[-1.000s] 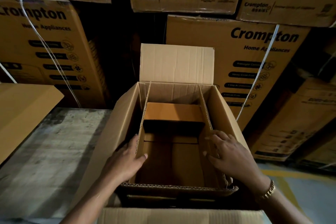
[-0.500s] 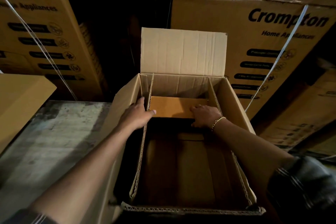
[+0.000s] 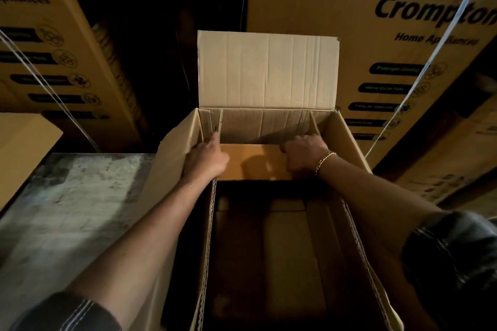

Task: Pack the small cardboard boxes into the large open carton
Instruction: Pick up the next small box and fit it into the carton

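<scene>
The large open carton stands in front of me with its far flap upright and a corrugated liner wall along each side. One small cardboard box sits at the far end inside, its tan top lit. My left hand grips the left liner wall beside that box, thumb inside and one finger pointing up along the edge. My right hand, with a gold bracelet on the wrist, is curled over the right end of the small box. The carton floor nearer me is dark.
Stacked printed cartons fill the wall behind and to both sides, some bound with white strapping. A worn grey table top lies left of the carton, with a plain cardboard box at its far left edge.
Both hands went from the carton's near side walls to its far end, onto the small box and left liner wall. My view has moved closer and lower over the carton.
</scene>
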A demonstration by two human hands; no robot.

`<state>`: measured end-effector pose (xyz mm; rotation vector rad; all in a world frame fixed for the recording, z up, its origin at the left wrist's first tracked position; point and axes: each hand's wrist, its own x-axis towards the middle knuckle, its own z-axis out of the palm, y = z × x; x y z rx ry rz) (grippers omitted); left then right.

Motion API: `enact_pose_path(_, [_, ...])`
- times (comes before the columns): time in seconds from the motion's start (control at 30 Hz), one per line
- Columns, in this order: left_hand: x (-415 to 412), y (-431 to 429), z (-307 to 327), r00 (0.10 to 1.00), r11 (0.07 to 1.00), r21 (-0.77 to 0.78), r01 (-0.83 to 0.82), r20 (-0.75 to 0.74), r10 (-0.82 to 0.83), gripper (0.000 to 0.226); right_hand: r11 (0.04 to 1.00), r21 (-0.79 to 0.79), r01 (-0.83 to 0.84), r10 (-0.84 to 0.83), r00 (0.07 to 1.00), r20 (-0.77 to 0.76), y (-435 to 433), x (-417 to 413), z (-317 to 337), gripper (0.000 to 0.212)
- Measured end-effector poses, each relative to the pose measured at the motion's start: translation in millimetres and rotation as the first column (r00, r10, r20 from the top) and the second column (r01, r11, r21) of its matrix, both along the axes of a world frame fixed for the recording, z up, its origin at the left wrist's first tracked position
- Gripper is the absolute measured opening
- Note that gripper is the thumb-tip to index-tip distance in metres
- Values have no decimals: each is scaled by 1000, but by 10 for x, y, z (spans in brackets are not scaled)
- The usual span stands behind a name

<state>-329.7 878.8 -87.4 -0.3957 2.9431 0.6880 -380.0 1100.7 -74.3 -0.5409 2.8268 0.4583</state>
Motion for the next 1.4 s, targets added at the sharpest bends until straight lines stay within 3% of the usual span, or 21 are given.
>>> enact_pose_path(0.17, [9, 41, -38, 1000, 999, -23, 24, -20, -24, 55, 988, 150, -32, 6, 985, 170, -49, 60, -314, 72])
enact_pose_path(0.37, [-10, -20, -55, 1000, 1000, 10, 14, -12, -14, 59, 983, 166, -83, 84, 996, 7, -101, -68, -106, 35])
enact_pose_path(0.43, [-1, -40, -46, 1000, 999, 35, 7, -7, -6, 61, 987, 139, -76, 79, 997, -15, -64, -132, 10, 37])
enact_pose_path(0.5, [-7, -63, -44, 1000, 999, 53, -2, -9, 2, 61, 995, 87, -41, 32, 993, 111, -80, -148, 3, 47])
enact_pose_path(0.57, [-16, -74, -46, 1000, 997, 71, -14, -6, 14, 61, 990, 131, -59, 32, 980, 198, -144, -92, -123, 68])
enact_pose_path(0.6, [-14, -75, -49, 1000, 997, 75, -19, -2, 19, 61, 980, 178, -85, 50, 980, 193, -166, -52, -220, 75])
enact_pose_path(0.67, [-18, -93, -66, 1000, 996, 90, -23, 5, 22, 61, 970, 207, -126, 98, 985, 141, -188, -5, -330, 70])
enact_pose_path(0.8, [-42, -232, -93, 1000, 991, 130, -26, -7, 27, 61, 993, 92, -68, 64, 997, 47, -167, -98, -81, 45])
enact_pose_path(0.9, [-21, -302, -71, 998, 984, 173, -45, -27, 50, 59, 998, -46, 49, -53, 994, -96, -95, -298, 178, 40])
enact_pose_path(1.07, [-1, -305, -64, 998, 981, 194, -24, -45, 33, 59, 976, -195, 101, -149, 956, -251, 44, -687, 311, 32])
enact_pose_path(1.23, [-20, -322, -113, 1000, 978, 209, 9, -30, -2, 59, 933, -295, 208, -284, 928, -242, 162, -985, 210, 39])
enact_pose_path(1.4, [-65, -300, -125, 1000, 981, 192, -5, -10, 7, 62, 912, -344, 222, -294, 940, -173, 178, -1030, 209, 39])
